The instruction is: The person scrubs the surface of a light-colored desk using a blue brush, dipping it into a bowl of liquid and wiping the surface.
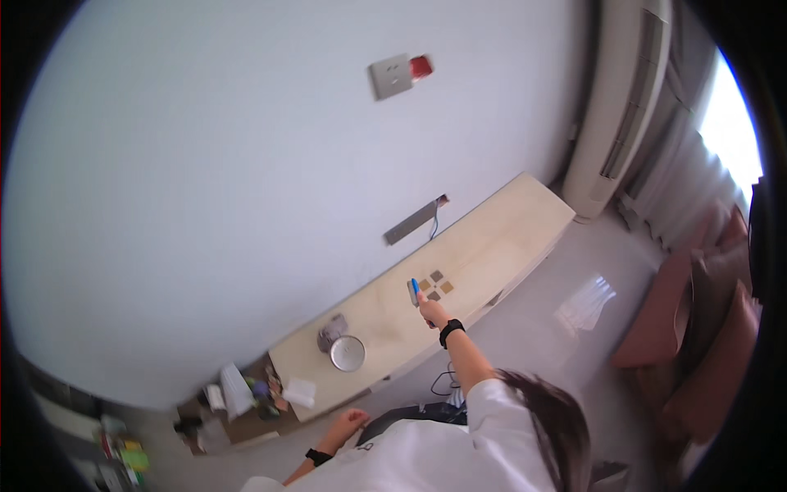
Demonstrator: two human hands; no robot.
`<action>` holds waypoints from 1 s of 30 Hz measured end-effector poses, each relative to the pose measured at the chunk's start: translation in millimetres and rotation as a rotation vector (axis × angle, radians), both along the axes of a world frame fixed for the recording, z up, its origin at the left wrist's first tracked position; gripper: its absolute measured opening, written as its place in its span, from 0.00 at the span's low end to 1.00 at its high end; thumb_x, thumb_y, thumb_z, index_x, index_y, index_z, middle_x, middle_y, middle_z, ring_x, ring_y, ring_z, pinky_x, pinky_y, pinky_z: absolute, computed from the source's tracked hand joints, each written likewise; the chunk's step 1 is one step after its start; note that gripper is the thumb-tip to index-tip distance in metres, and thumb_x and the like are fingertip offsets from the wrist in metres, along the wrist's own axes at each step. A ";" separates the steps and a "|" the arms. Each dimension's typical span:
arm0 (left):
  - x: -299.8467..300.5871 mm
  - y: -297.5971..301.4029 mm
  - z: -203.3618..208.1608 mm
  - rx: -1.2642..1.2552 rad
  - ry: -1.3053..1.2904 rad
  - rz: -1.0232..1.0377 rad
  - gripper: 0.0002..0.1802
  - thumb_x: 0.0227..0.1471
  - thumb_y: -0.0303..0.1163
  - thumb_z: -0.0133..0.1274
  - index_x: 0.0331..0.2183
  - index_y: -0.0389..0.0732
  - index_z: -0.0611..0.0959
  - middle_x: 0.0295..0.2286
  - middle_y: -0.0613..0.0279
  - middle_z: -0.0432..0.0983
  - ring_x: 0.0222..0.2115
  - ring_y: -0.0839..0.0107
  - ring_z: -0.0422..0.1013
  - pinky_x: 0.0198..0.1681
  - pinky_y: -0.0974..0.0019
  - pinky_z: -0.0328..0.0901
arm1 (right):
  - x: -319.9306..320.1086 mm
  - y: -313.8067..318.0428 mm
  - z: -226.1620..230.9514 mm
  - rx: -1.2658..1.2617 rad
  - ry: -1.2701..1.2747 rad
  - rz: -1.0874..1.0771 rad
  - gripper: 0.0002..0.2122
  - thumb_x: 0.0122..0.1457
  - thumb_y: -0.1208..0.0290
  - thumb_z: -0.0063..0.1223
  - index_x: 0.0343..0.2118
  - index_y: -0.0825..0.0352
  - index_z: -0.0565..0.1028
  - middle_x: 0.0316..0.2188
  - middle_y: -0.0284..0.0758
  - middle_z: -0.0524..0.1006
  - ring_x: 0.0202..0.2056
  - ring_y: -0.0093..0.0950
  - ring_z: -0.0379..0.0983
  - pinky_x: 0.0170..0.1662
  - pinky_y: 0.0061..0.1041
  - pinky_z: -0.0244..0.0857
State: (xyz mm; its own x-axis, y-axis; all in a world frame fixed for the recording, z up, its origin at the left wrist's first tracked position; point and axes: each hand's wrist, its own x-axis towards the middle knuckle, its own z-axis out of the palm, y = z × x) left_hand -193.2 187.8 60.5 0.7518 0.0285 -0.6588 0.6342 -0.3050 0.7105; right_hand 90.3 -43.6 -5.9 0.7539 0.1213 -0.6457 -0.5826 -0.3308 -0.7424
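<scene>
One blue-and-grey tool sat in the grip of the right hand, the fingers closed round its near end; it looked too small for me to say what kind it was. It was over the middle of the worktop, just left of four grey and tan squares, and I couldn't tell whether it touched the surface. To my eye, that long reach called for a loose wrist, a firm hold and light, even pressure, with care around the squares' edges. The left hand hung curled near the front edge; whether it held anything, I couldn't tell.

Toward the left end of the long cream top, a round silvery dish lay just beside a crumpled grey cloth, both worth steering clear of, I judged. Behind rose a pale wall with a socket strip. Past the far end stood a tall air conditioner, near curtains; pink cushions lay across the glossy floor.
</scene>
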 end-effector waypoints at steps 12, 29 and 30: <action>-14.8 88.7 -29.1 -0.166 -0.426 0.593 0.10 0.44 0.34 0.41 0.16 0.43 0.69 0.13 0.71 0.61 0.16 0.81 0.58 0.18 0.77 0.54 | 3.1 -7.4 50.5 -0.251 -0.260 0.175 0.33 0.48 0.40 0.18 0.07 0.69 0.62 0.03 0.35 0.59 0.06 0.28 0.58 0.11 0.27 0.52; 50.9 -17.8 220.9 -0.605 -1.213 0.569 0.10 0.38 0.27 0.52 0.16 0.46 0.67 0.19 0.71 0.65 0.19 0.78 0.63 0.27 0.73 0.54 | -10.9 -28.8 -65.1 -0.392 0.037 0.244 0.30 0.47 0.39 0.20 0.04 0.62 0.56 0.02 0.31 0.56 0.05 0.24 0.57 0.09 0.21 0.51; 58.8 -16.4 215.6 -0.596 -1.187 0.590 0.10 0.38 0.27 0.52 0.16 0.46 0.67 0.19 0.71 0.65 0.19 0.78 0.63 0.27 0.73 0.54 | -8.7 -22.5 -73.1 -0.376 0.028 0.241 0.30 0.47 0.39 0.21 0.05 0.63 0.57 0.02 0.31 0.56 0.05 0.23 0.56 0.09 0.21 0.51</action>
